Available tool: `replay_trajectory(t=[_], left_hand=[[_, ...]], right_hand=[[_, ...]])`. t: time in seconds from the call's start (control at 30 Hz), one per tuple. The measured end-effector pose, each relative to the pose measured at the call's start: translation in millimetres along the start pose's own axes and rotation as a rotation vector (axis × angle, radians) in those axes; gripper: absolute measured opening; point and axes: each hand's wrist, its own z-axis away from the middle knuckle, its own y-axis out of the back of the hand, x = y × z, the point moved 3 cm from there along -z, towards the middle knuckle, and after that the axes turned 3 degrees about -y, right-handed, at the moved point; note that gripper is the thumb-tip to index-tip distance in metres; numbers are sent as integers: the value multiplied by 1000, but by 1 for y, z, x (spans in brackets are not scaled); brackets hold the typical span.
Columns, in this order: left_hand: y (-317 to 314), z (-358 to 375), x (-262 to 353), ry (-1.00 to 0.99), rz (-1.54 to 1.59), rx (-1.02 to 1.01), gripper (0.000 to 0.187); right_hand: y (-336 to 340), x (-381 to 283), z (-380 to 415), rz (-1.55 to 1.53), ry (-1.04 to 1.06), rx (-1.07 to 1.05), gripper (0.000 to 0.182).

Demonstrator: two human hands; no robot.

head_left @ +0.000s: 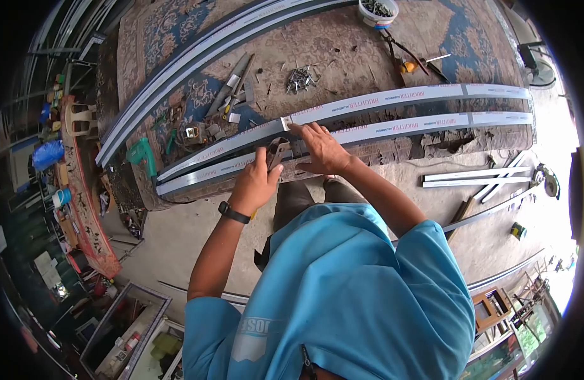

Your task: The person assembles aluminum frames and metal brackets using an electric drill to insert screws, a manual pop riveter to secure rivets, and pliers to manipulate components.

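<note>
My left hand (254, 185), a dark watch on its wrist, is closed around a pliers-like metal tool (278, 151) with its head pointing up. Beside it, my right hand (321, 149) reaches over the near aluminium profile (402, 127), its fingertips at a small pale metal piece (287, 123) on the far aluminium profile (380, 101). Both profiles carry white film printed BRIGHTER and lie side by side along the table's near edge. The fingers of my right hand bend down over the work, thumb spread toward me.
On the carpet-covered table (342, 54) lie a heap of rivets (301, 78), a knife (232, 82), a green drill-like tool (140, 155) and a tape measure (191, 132). A white tub (378, 12) and a long-handled tool (406, 54) stand farther back. More profiles (475, 177) lie on the floor right.
</note>
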Motion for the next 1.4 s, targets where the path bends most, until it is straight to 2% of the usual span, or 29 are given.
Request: replay_trajectory(t=[0.03, 0.33, 0.63, 0.93, 1.03, 1.13, 1.3, 1.4], left_hand=[[-5, -3, 0, -2, -2, -24, 59], [-11, -15, 6, -24, -81, -11, 50], [-8, -21, 17, -6, -143, -111, 44], [-7, -24, 18, 10, -241, -108, 41], [-4, -25, 22, -23, -235, -201, 41], [-14, -31, 13, -67, -247, -183, 51], [-15, -37, 17, -75, -350, -256, 47], [-11, -41, 16, -73, -383, -289, 43]], right_hand=[[-4, 4, 1, 17, -3, -6, 108], [-19, 17, 2, 16, 10, 27, 98], [-22, 20, 1, 11, 4, 36, 94], [-19, 22, 2, -23, -6, 43, 92], [-22, 24, 3, -36, -2, 50, 91], [-20, 23, 2, -14, -5, 41, 89], [-11, 16, 2, -68, -20, 36, 87], [0, -20, 32, -171, -131, 353, 80]])
